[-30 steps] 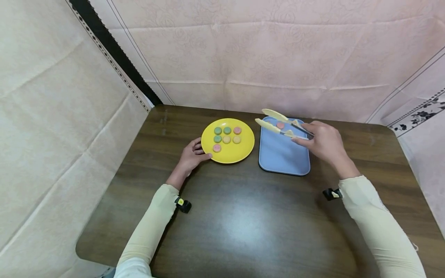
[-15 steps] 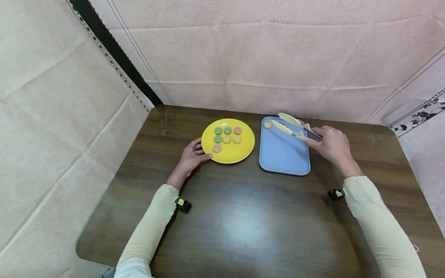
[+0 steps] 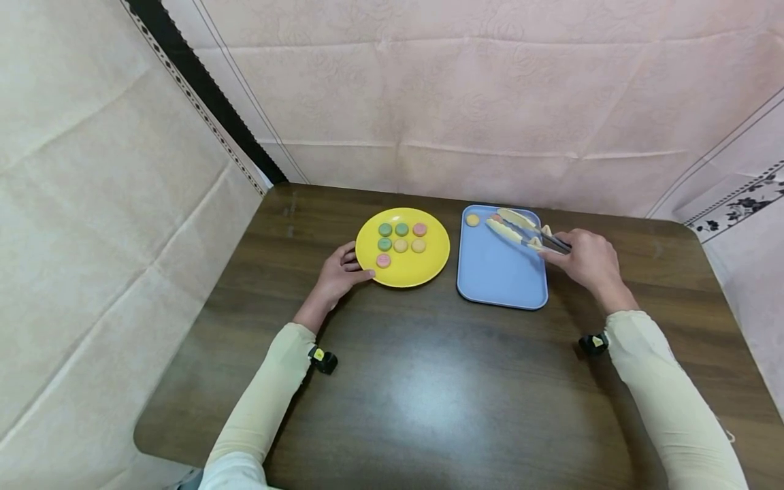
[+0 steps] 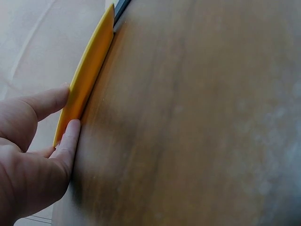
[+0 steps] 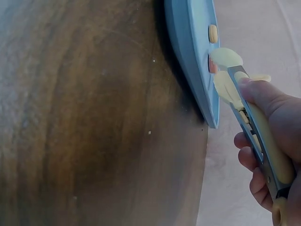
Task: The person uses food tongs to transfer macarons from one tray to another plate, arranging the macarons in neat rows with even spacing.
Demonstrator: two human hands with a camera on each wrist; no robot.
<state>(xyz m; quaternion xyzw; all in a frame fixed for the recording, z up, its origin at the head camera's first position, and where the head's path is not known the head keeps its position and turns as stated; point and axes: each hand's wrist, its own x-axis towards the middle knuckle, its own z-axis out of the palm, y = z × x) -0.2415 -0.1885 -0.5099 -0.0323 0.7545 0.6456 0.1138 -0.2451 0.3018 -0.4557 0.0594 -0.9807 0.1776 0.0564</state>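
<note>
In the head view my left hand (image 3: 339, 273) pinches the near-left rim of a yellow plate (image 3: 433, 271), which carries several green, pink and cream macarons (image 3: 401, 246). The left wrist view shows the plate (image 4: 89, 70) edge-on, with digits of the hand (image 4: 33, 155) on both its faces. My right hand (image 3: 586, 262) grips tongs (image 3: 531, 235) with pale tips, reaching over a blue tray (image 3: 502, 282). From the right wrist view, the parted tips stand right at a pink macaron (image 5: 212, 64), partly hidden by them. A cream macaron (image 5: 213, 34) lies apart from them in the tray's far-left corner.
Plate and tray stand side by side near the back of a brown wooden table (image 3: 422, 381), with a narrow gap between them. Pale cloth (image 3: 490, 102) hangs right behind the table's back edge. A small black camera (image 3: 593, 344) sits at the right wrist.
The tongs have moved right and lower, away from the cream macaron and onto the pink one, uncovering the cream one. The left hand and the plate have stayed in place.
</note>
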